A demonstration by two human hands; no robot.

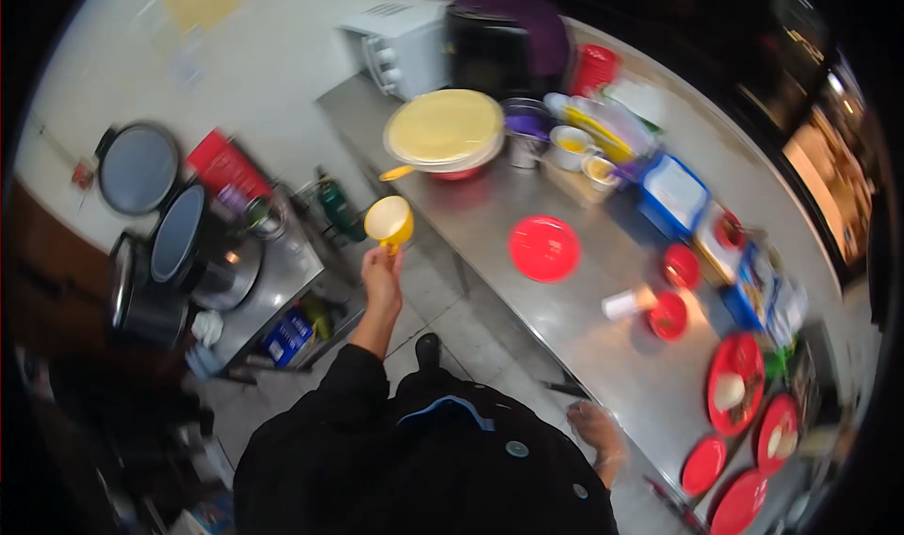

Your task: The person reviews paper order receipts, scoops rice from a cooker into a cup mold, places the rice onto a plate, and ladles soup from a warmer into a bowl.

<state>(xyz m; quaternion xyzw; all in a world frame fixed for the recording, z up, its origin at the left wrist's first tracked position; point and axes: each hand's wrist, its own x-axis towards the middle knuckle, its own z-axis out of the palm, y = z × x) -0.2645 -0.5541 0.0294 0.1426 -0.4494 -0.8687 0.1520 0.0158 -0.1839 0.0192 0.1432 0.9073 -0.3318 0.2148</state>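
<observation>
My left hand [381, 276] is closed round the handle of a yellow cup [389, 221] with a pale inside, held out over the floor between two metal surfaces. My right hand [595, 428] hangs low by the front edge of the long steel table [508, 299]; it is blurred, so its fingers and anything in them cannot be made out. Beyond the cup, a pale yellow lid [445, 125] covers a large bowl. A flat red plate [544, 249] lies on the table, to the right of the cup.
Large dark pots [188, 243] and a red box [229, 165] stand at the left. A white microwave [400, 45], blue-rimmed containers [674, 194], small red bowls [668, 315] and red plates with food [735, 384] are on the long table. A green bottle [334, 205] stands near the pots.
</observation>
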